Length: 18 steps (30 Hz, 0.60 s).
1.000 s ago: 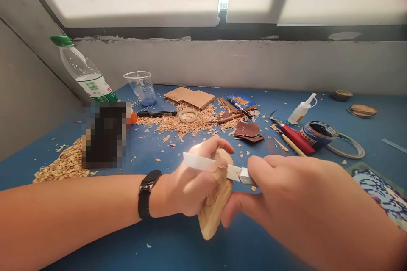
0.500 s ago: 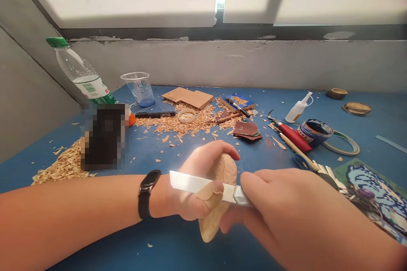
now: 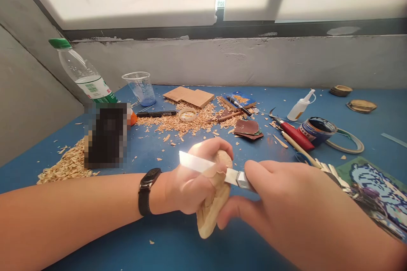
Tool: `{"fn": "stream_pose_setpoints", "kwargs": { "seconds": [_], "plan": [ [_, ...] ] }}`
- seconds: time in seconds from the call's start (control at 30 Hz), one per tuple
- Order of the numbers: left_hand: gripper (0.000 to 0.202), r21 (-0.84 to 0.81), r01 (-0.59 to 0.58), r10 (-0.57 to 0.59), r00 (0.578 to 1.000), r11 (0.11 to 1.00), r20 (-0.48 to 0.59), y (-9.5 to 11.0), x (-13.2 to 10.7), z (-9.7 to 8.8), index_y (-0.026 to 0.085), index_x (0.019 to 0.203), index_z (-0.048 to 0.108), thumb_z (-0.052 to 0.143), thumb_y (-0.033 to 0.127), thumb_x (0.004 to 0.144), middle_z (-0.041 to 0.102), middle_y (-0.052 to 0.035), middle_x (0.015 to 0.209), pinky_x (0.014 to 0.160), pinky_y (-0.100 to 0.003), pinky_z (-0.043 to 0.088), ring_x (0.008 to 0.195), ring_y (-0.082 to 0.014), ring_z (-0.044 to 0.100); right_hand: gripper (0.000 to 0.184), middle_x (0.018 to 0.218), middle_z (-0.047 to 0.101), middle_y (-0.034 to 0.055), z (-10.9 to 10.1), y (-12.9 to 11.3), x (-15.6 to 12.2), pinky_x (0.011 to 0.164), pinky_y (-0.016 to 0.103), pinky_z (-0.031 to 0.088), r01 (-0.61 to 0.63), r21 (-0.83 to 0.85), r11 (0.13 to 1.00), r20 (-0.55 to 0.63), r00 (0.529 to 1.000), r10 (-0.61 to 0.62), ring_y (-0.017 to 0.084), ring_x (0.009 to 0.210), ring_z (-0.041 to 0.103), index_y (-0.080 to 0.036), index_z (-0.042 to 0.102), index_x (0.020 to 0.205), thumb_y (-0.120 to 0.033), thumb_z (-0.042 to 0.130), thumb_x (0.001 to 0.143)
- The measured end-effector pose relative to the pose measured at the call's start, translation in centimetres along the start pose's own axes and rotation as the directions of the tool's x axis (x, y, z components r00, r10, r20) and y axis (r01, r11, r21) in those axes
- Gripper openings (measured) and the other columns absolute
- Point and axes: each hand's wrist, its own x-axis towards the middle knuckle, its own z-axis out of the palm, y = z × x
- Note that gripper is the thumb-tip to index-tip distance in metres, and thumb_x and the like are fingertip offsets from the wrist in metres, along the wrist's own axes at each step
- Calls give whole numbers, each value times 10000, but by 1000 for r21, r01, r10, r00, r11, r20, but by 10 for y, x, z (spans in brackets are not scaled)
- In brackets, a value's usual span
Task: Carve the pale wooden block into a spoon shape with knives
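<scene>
My left hand, with a dark watch band at its wrist, is closed around a pale carved piece of wood. The wood stands on a slant, its rounded lower end sticking out below the fingers. My right hand grips the handle of a utility knife. The long blade lies across the wood and points left, over my left hand. A thin curl of wood rises beside the blade. My right thumb is near the lower part of the wood; whether it touches I cannot tell.
Wood shavings litter the blue table. A bottle, a plastic cup and flat boards stand behind. Folded sandpaper, a glue bottle, a red-handled tool and a tape roll lie to the right.
The knife blade has shifted up and slightly right along the wood and is tilted more. My left fingers are curled tighter, and the wood has turned a little.
</scene>
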Motion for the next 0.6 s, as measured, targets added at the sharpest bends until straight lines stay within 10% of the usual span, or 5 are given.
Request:
{"fn": "stream_pose_setpoints", "kwargs": {
  "seconds": [0.27, 0.6],
  "plan": [
    [567, 122, -109, 99, 991, 987, 85, 5, 2, -6, 172, 1135, 571, 510, 696, 926, 596, -62, 932, 717, -379, 492, 774, -211, 542, 245, 598, 624, -33, -16, -11, 1, 433, 339, 254, 76, 95, 993, 165, 982, -90, 146, 452, 562, -263, 609, 743, -309, 635, 982],
    [471, 75, -296, 293, 955, 952, 47, -8, 7, -3, 196, 1121, 623, 542, 591, 877, 624, -89, 953, 786, -440, 503, 841, -260, 583, 319, 691, 706, -28, -1, -9, 5, 573, 303, 396, -82, 248, 965, 234, 972, 23, 160, 590, 647, -257, 683, 801, -502, 651, 1002]
  ]
}}
